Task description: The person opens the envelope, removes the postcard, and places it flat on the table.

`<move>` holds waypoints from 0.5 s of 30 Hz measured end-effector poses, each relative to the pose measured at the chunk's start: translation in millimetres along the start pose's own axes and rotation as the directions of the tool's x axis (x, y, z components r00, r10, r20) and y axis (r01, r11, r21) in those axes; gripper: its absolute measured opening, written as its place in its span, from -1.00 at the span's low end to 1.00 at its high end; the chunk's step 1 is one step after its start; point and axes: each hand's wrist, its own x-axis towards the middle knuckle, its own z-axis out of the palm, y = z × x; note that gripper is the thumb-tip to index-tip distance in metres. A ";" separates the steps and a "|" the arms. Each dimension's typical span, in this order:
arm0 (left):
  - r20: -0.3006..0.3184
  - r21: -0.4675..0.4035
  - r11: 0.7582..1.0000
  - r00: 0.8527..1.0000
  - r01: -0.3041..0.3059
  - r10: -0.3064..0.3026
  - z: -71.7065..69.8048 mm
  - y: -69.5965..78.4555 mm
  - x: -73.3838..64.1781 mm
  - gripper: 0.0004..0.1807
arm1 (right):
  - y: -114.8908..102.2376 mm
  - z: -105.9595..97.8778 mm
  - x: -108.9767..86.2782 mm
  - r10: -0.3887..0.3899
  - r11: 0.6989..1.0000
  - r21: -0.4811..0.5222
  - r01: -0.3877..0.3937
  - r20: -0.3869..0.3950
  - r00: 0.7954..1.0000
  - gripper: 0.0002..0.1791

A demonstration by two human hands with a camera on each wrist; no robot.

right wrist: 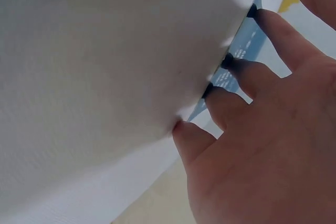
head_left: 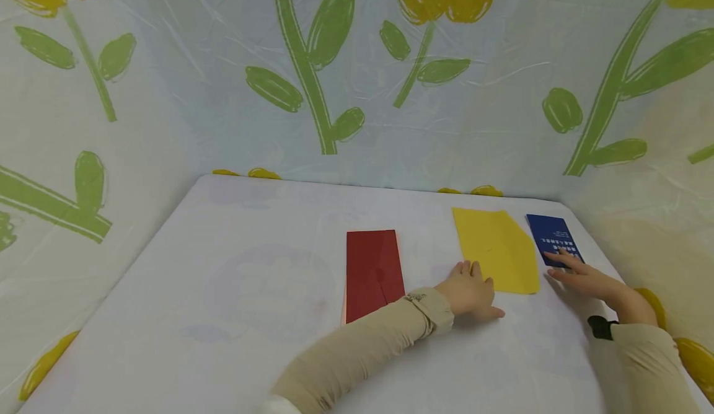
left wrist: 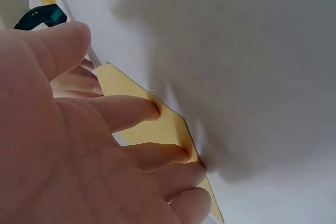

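Observation:
My left hand [head_left: 470, 291] reaches across to the near left edge of a yellow envelope-like sheet [head_left: 496, 246], its fingertips touching it. In the left wrist view the fingers lie fairly straight along the edge of the yellow sheet [left wrist: 142, 132]. At the far right, my right hand [head_left: 597, 285] has its fingertips on the near end of a dark blue card [head_left: 549, 231] printed with white writing. The right wrist view shows the fingers spread along the edge of the blue card [right wrist: 244, 48]. A red envelope [head_left: 370, 265] lies left of the yellow sheet, partly hidden by my left forearm.
All three flat pieces lie on a table with a white cover [head_left: 251, 277]. Flower-patterned cloth [head_left: 223, 104] hangs behind the table and along both sides. My right wrist bears a black band [head_left: 601, 327].

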 end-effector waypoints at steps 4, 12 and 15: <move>-0.014 -0.041 0.999 1.000 0.019 -0.019 -2.6 5.7 5.8 -0.27 | 5.2 -3.5 4.0 0.002 1.000 0.014 -0.002 -0.009 1.000 -0.15; -0.010 -0.082 0.996 1.000 0.016 -0.017 -4.5 9.4 13.7 -0.26 | 8.0 -10.9 9.3 0.032 0.999 -0.010 -0.032 -0.017 0.999 -0.15; -0.028 -0.101 0.995 1.000 0.004 -0.007 -2.3 9.6 18.6 -0.25 | 8.4 -14.6 10.3 0.041 0.999 -0.021 -0.041 -0.006 0.999 -0.17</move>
